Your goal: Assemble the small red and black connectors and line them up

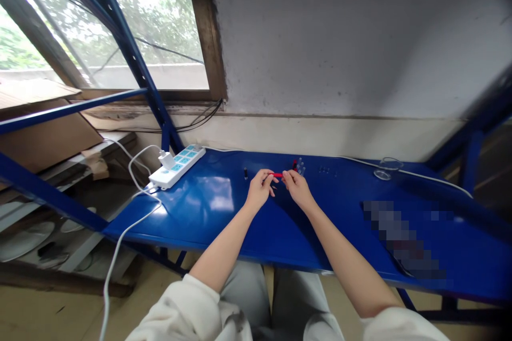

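My left hand (260,187) and my right hand (296,186) meet above the blue table, each pinching one end of a slim red stick-like piece (277,175). It lies level between my fingertips; its exact kind is too small to tell. Just behind my right hand, several clear tube-like pieces (301,164) stand together, with a red piece (295,163) beside them, partly hidden by my fingers. A small dark cylinder (245,173) stands upright to the left of my left hand.
The blue table (192,224) runs along the wall. A white power strip (178,167) with a plugged-in adapter sits left, its cable hanging over the edge. Tiny clear pieces (325,170) and a clear round object (383,175) lie right. A blurred-out item (400,240) is near the front right.
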A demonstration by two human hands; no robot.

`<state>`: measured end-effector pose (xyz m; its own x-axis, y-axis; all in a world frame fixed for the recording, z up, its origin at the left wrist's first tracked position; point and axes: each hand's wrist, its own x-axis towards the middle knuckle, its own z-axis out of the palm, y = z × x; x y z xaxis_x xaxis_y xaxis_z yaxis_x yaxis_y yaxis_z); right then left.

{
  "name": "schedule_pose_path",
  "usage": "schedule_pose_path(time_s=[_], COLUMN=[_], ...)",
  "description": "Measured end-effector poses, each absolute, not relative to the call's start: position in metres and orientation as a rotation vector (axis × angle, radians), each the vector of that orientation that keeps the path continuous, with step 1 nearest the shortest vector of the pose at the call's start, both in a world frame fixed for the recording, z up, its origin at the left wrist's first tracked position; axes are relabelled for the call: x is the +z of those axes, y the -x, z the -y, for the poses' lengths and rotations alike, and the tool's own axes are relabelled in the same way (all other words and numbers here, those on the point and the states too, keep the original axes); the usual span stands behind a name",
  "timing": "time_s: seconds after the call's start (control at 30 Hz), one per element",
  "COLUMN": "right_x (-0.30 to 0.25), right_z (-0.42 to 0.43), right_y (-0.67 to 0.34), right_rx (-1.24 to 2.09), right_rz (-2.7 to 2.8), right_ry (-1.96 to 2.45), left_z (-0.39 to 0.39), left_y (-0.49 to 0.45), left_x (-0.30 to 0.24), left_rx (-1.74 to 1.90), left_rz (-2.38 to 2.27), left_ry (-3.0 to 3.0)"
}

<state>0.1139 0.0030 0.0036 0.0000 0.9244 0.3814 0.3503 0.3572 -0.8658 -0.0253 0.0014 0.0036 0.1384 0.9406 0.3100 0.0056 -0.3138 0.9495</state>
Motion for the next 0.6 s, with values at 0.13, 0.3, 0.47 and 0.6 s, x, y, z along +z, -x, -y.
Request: schedule_pose_path(time_s=[0.13, 0.3, 0.47, 0.6], right_x=[0.007, 0.006, 0.002, 0.0], right_z=[0.0, -0.001, -0.004, -0.008], right_y=[-0.115, -0.116, -0.122, -0.128], right_rx=[0.659, 0.629, 0.469, 0.447], right_rz=[1.636, 1.674, 1.843, 1.766], right_ry=[1.139, 1.086, 1.185, 1.272], left_z=[-0.003, -0.004, -0.003, -0.005], left_y=[0.026, 0.028, 0.031, 0.034], left_x=[0.003, 0.006, 0.01, 0.011], left_rx=[1.371, 1.476, 1.564, 1.64], left_rz=[-1.01, -1.116, -1.161, -1.205], left_ry=[-1.5, -1.411, -1.341, -1.26])
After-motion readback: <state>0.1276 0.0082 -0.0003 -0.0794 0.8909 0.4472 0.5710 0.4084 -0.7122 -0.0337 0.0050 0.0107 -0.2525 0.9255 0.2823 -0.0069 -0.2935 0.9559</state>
